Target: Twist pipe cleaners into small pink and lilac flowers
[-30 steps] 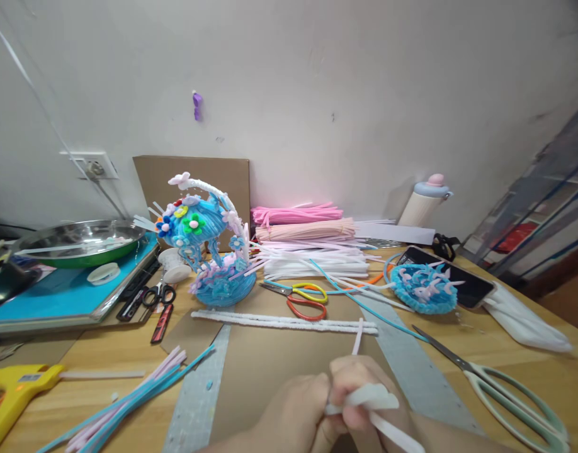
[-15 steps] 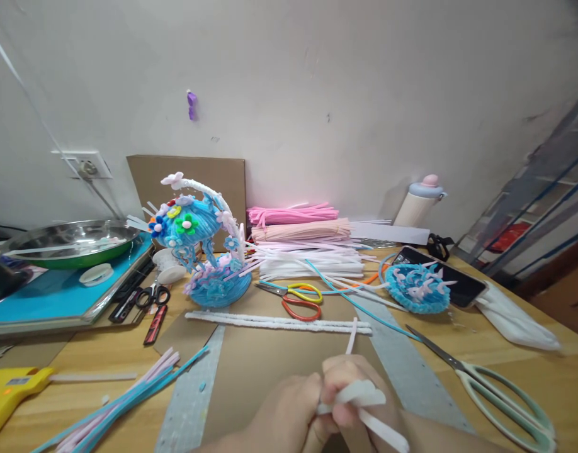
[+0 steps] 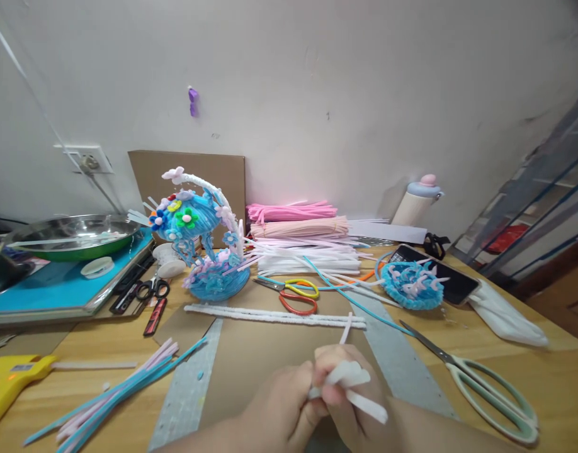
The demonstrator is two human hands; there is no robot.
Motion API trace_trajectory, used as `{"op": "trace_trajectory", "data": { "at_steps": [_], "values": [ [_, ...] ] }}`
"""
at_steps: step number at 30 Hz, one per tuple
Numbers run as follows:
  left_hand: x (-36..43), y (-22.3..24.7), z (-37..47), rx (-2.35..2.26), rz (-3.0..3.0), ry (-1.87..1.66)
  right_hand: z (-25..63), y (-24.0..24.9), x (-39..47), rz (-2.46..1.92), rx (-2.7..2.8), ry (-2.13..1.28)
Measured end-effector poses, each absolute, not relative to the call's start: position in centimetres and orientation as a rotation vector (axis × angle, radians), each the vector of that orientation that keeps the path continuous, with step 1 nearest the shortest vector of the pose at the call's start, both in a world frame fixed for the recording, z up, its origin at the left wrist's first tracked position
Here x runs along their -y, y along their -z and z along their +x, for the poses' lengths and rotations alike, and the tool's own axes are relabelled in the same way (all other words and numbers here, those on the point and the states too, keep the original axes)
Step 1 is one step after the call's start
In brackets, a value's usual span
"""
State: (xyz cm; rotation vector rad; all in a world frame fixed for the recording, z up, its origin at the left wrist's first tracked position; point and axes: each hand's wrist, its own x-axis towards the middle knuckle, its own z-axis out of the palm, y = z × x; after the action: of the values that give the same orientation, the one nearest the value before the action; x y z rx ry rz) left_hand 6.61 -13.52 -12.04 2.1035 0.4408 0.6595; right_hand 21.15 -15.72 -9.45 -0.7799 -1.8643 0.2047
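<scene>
My left hand (image 3: 285,397) and my right hand (image 3: 364,396) are pressed together low in the middle, above a brown cardboard sheet (image 3: 260,343). Both are closed on a pale pipe cleaner (image 3: 349,374), which is bent into rounded loops between the fingers. One straight end sticks out at the lower right, and a thin pale pink end rises behind the knuckles. The fingers hide where the loops meet. Just beyond the hands lie long white pipe cleaners (image 3: 274,316), side by side, with red-and-yellow-handled scissors (image 3: 298,301) behind them.
A blue flowered pipe-cleaner ornament (image 3: 189,220) stands at the back left. Bundled pipe cleaners (image 3: 298,229) are stacked by the wall. Green-handled scissors (image 3: 494,393), a blue round piece (image 3: 412,286) and a phone (image 3: 454,280) lie right. A yellow glue gun (image 3: 15,384) and loose pipe cleaners (image 3: 123,393) lie left.
The view has shifted slightly, so most things on the table sit a little higher in the picture. Both hands keep their hold on the looped pipe cleaner, its shape much the same.
</scene>
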Motion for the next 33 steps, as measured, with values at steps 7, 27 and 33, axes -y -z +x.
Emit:
{"op": "trace_trajectory", "data": {
  "at_steps": [7, 27, 33],
  "values": [
    [14.7, 14.3, 7.0, -0.618, 1.577, -0.686, 21.5, 10.1, 14.8, -0.766, 1.909, -0.361],
    [14.7, 15.5, 7.3, -0.651, 1.339, -0.76, 21.7, 9.8, 13.8, -0.773, 1.757, -0.854],
    [14.6, 15.5, 7.4, -0.573, 1.216, -0.688, 22.5, 8.5, 13.2, -0.536, 1.512, -1.509]
  ]
}}
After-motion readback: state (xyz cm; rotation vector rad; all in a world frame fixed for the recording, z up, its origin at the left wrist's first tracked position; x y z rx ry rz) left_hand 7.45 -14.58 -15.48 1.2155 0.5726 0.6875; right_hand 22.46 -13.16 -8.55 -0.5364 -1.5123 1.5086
